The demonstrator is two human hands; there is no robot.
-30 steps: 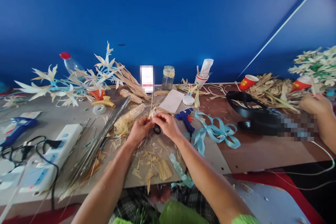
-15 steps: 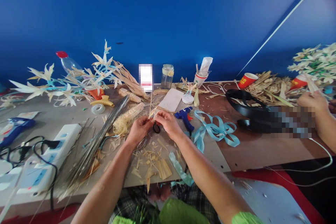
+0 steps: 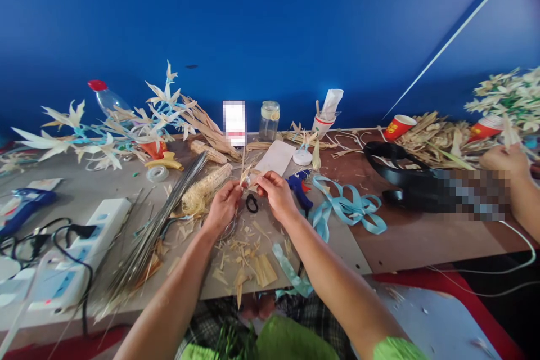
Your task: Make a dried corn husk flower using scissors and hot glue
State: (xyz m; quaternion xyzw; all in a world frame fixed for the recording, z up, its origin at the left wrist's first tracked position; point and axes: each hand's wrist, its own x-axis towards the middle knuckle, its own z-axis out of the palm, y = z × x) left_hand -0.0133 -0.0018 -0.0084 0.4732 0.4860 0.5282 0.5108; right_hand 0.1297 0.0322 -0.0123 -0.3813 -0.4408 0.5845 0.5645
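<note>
My left hand (image 3: 225,203) is closed in a pinch at the base of a pale, pointed piece of corn husk (image 3: 245,175). My right hand (image 3: 275,194) is closed too, its thumb and fingers pinching the husk's other side. A short gap separates the two hands. Just below them lies a black loop (image 3: 252,203), perhaps a scissors handle. Left of my left hand rests a corn cob (image 3: 211,183) with fine fibres around it. A blue glue gun (image 3: 300,190) lies right of my right hand. Husk scraps (image 3: 242,256) are scattered between my forearms.
A bundle of thin wires (image 3: 169,208) and a white power strip (image 3: 95,253) lie left. Blue ribbon (image 3: 346,205) lies right, near a black headset-like object (image 3: 405,191). Husk flowers (image 3: 105,146) stand back left. Another person's hand (image 3: 506,163) holds husk at far right.
My hands have drawn slightly apart, the right one moving right and up. More of the black loop now shows between them. The other person's hand has barely moved.
</note>
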